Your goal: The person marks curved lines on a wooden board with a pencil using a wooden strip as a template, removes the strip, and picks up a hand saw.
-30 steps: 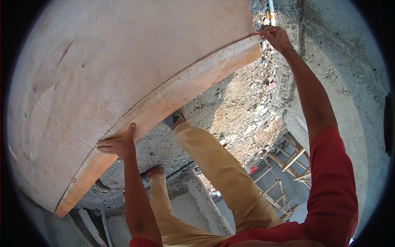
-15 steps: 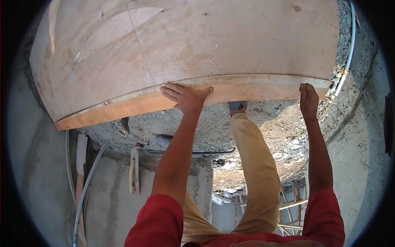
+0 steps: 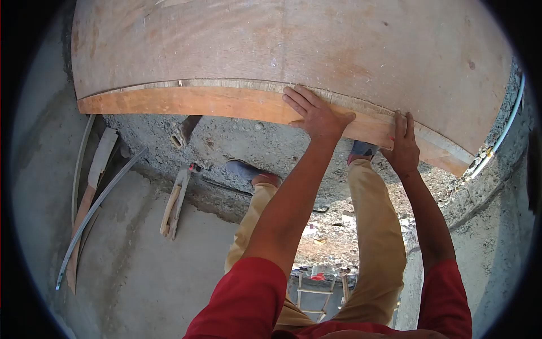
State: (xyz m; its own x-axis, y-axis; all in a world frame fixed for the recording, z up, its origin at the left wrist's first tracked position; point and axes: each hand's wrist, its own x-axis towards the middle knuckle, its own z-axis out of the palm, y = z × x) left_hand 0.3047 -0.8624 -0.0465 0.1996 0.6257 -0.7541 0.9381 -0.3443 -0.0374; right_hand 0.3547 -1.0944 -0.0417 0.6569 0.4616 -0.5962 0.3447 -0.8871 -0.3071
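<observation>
A long, curved-edged wooden strip lies along the curved front edge of a large plywood sheet. My left hand rests palm down on the strip right of its middle, fingers spread and thumb apart. To its right, my right hand bends over the strip, its fingertips at the upper edge. A small red bit of a thin stick shows between its thumb and fingers; the rest is hidden by the hand.
Thin wood pieces and a pale pipe lean at the left. A wooden piece lies on the lower ledge. My feet stand on rough concrete below the sheet. Another pale pipe runs at the right, and a wooden ladder-like frame shows far below.
The view has swung to the right along the sheet. My right hand has moved from the strip's right end inward, closer to my left hand. My left hand stays on the strip, now further right along it.
</observation>
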